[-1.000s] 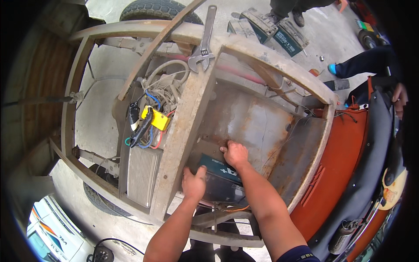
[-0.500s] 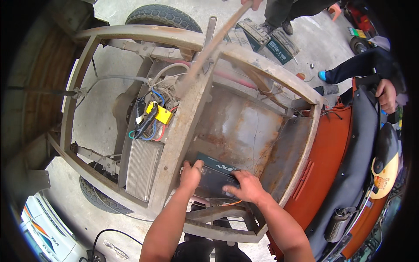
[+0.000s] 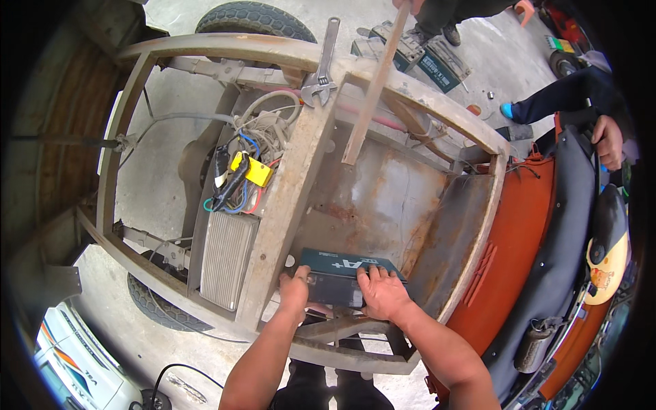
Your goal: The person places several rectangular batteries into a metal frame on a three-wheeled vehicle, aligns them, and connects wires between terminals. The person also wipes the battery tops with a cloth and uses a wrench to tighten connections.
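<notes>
A dark green and black battery (image 3: 335, 290) lies at the near end of a rusty metal tray (image 3: 383, 191) inside the grey vehicle frame. My left hand (image 3: 295, 290) is closed around the battery's left end. On the right part, my right hand (image 3: 384, 292) grips the near top edge, fingers bent over it and thumb hidden. The battery's green face points up and away from me. Another person's hand (image 3: 410, 5) at the top holds a wooden stick (image 3: 379, 85), its lower tip above the tray's far left part.
An adjustable wrench (image 3: 324, 78) rests on the frame's crossbar. Left of that bar are tangled wires (image 3: 263, 133), a yellow connector (image 3: 253, 171) and a finned metal box (image 3: 227, 260). Several batteries (image 3: 437, 65) stand on the floor beyond. An orange panel (image 3: 506, 239) borders the right side.
The battery has shifted slightly toward me and more of its green face shows. My right fingers have moved onto its top edge. The other person's stick has swung right, uncovering the wrench.
</notes>
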Available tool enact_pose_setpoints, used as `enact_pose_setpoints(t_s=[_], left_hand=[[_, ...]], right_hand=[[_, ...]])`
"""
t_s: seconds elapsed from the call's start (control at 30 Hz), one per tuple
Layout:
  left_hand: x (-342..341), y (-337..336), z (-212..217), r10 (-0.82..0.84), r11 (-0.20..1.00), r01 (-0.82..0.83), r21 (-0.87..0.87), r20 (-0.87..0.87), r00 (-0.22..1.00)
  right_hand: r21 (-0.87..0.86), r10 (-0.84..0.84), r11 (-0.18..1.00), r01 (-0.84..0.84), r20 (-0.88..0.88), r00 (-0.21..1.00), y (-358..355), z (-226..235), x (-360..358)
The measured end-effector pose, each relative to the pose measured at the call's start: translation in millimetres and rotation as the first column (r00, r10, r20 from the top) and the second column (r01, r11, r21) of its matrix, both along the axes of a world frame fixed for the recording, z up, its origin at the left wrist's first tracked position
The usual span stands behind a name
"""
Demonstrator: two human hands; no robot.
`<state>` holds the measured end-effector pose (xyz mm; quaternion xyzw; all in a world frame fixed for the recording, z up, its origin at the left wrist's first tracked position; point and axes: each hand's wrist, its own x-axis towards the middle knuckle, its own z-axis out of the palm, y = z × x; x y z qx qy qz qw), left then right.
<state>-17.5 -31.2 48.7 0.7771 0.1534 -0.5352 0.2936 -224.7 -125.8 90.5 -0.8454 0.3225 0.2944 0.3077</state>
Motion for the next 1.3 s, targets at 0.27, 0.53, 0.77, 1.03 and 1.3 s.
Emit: enact_pose_setpoints(t_s=[0.27,0.53,0.77,1.03,1.3], left_hand=[[7.9,-5.7,-25.9,-0.340,0.938,0.346,-0.001,0.179,0.923],[1.8,-18.2,3.2,-0.334,0.943,0.321,0.093,0.252,0.908],[-19.8,-12.1,29.8,0.048,0.998,-0.058,0.030,0.262,0.964],[-24.1,-14.5,35.3,0.202,0.977,-0.199,-0.074,0.040,0.979],[0.9,7.3,13.8,-0.091,0.990,0.094,-0.104,0.035,0.995]], right_hand=[[-0.044,-0.153,0.987,0.157,0.079,0.985,24.4,-12.1,-3.7],[-0.083,-0.142,0.985,0.153,0.126,0.982,29.7,-17.2,-3.7],[-0.045,-0.142,0.988,0.148,0.119,0.983,27.5,-14.7,-0.4],[-0.035,-0.146,0.988,0.152,0.122,0.982,25.8,-6.7,-2.3],[-0.054,-0.194,0.979,0.198,0.065,0.979,32.4,-1.8,-2.2]])
